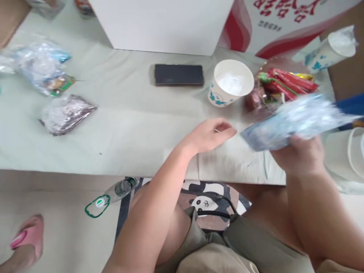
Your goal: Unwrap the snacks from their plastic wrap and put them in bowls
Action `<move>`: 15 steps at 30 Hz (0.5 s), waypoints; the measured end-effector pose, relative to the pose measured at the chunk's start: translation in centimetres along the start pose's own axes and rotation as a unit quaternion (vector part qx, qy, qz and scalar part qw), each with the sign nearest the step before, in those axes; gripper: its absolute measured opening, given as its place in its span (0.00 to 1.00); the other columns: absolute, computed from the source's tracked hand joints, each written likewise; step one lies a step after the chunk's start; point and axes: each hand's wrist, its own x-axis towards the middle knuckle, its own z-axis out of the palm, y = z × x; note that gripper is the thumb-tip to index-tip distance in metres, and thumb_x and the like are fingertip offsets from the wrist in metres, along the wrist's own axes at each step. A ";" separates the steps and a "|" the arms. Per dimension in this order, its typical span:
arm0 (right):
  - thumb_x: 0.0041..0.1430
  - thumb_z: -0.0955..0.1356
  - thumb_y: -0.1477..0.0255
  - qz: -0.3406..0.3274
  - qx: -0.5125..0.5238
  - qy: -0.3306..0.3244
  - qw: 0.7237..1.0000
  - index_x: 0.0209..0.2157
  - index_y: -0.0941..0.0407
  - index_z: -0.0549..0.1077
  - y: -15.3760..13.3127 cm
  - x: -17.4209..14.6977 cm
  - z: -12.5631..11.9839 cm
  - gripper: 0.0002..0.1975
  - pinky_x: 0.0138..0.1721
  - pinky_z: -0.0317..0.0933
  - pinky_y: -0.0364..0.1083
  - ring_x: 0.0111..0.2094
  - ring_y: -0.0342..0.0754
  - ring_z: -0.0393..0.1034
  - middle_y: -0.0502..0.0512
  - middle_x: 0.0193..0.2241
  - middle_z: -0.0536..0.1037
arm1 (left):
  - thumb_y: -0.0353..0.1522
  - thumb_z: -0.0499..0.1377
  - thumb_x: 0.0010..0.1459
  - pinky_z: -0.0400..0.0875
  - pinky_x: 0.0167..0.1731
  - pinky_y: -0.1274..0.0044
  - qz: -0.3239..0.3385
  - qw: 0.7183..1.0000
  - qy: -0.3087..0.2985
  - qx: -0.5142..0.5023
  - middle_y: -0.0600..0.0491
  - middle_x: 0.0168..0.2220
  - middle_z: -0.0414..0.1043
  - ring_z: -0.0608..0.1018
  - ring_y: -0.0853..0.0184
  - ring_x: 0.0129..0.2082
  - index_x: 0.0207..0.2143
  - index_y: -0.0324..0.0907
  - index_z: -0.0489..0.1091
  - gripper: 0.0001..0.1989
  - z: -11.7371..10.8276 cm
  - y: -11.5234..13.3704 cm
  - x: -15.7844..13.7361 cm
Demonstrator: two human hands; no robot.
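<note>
My right hand (pixel 301 153) grips a shiny clear plastic packet with pale blue parts (pixel 287 121), blurred by motion and held above the table's right side. What lies inside the packet I cannot make out. My left hand (pixel 212 134) hovers over the cloth to the left of it, fingers loosely curled, a gap between thumb and forefinger, and nothing visible held. Just beyond the left hand stands a white paper cup with blue leaf print (pixel 218 96), clear plastic inside. Behind the packet sits a round container of red-wrapped snack sticks (pixel 295 83), partly covered.
A black phone (pixel 179 74) lies near a white box (pixel 165 26). Plastic bags (pixel 42 66) and a dark-filled packet (pixel 68 113) lie left. Another cup (pixel 327 53) stands far right, a white bin (pixel 341 155) below. A plastic bottle (pixel 122 189) and someone's pink-slippered foot (pixel 31 237) are below the table.
</note>
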 end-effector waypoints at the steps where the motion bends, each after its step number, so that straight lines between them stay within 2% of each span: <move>1: 0.61 0.59 0.39 0.017 0.053 0.001 0.998 0.42 0.43 0.76 1.0 -0.9 0.0 0.27 0.41 0.73 0.63 0.43 0.65 0.77 0.60 0.37 0.79 | 0.41 0.60 0.64 0.77 0.34 0.75 -0.010 0.998 -0.026 -0.049 0.50 0.45 0.80 0.82 0.64 0.40 0.45 0.46 0.75 0.11 0.6 0.1 0.4; 3: 0.54 0.70 0.41 0.037 0.160 0.004 0.986 0.39 0.47 0.75 2.6 -1.8 0.5 0.25 0.40 0.73 0.61 0.38 0.61 0.77 0.57 0.35 0.79 | 0.46 0.57 0.67 0.78 0.32 0.75 -0.030 0.989 -0.088 -0.111 0.49 0.50 0.79 0.83 0.64 0.41 0.54 0.50 0.71 0.18 1.8 0.3 1.2; 5: 0.53 0.73 0.44 0.043 0.175 -0.023 0.983 0.43 0.50 0.75 3.5 -1.8 1.0 0.27 0.41 0.73 0.57 0.39 0.58 0.76 0.57 0.39 0.80 | 0.46 0.53 0.69 0.78 0.29 0.75 -0.034 0.987 -0.112 -0.107 0.50 0.50 0.78 0.83 0.63 0.38 0.59 0.53 0.68 0.20 2.8 0.3 2.0; 7: 0.54 0.74 0.46 0.050 0.186 -0.032 0.981 0.48 0.51 0.73 3.9 -1.5 0.8 0.29 0.38 0.73 0.52 0.41 0.55 0.76 0.57 0.43 0.80 | 0.43 0.56 0.68 0.78 0.27 0.75 -0.024 0.994 -0.085 -0.065 0.50 0.51 0.78 0.83 0.64 0.37 0.60 0.53 0.67 0.20 3.6 -0.1 2.8; 9: 0.57 0.72 0.47 0.058 0.189 -0.030 0.980 0.50 0.52 0.71 4.2 -1.4 -0.3 0.28 0.34 0.71 0.49 0.38 0.53 0.76 0.57 0.43 0.79 | 0.38 0.60 0.64 0.78 0.29 0.76 -0.013 0.998 -0.050 -0.029 0.50 0.54 0.76 0.82 0.64 0.39 0.61 0.53 0.65 0.23 4.1 -0.6 3.4; 12: 0.63 0.69 0.54 0.064 0.090 0.016 0.994 0.46 0.52 0.73 5.2 -1.9 -2.9 0.18 0.36 0.70 0.52 0.33 0.51 0.75 0.56 0.38 0.79 | 0.39 0.63 0.61 0.77 0.31 0.78 0.011 1.000 -0.001 0.007 0.48 0.55 0.75 0.81 0.64 0.42 0.60 0.52 0.64 0.25 4.2 -1.5 3.9; 15: 0.61 0.70 0.62 0.080 -0.091 0.089 0.989 0.43 0.51 0.75 7.3 -2.7 -5.1 0.11 0.44 0.68 0.60 0.38 0.58 0.75 0.60 0.39 0.79 | 0.41 0.66 0.60 0.76 0.34 0.77 0.048 0.997 0.056 0.037 0.49 0.51 0.75 0.80 0.66 0.40 0.62 0.53 0.59 0.30 3.8 -2.3 3.8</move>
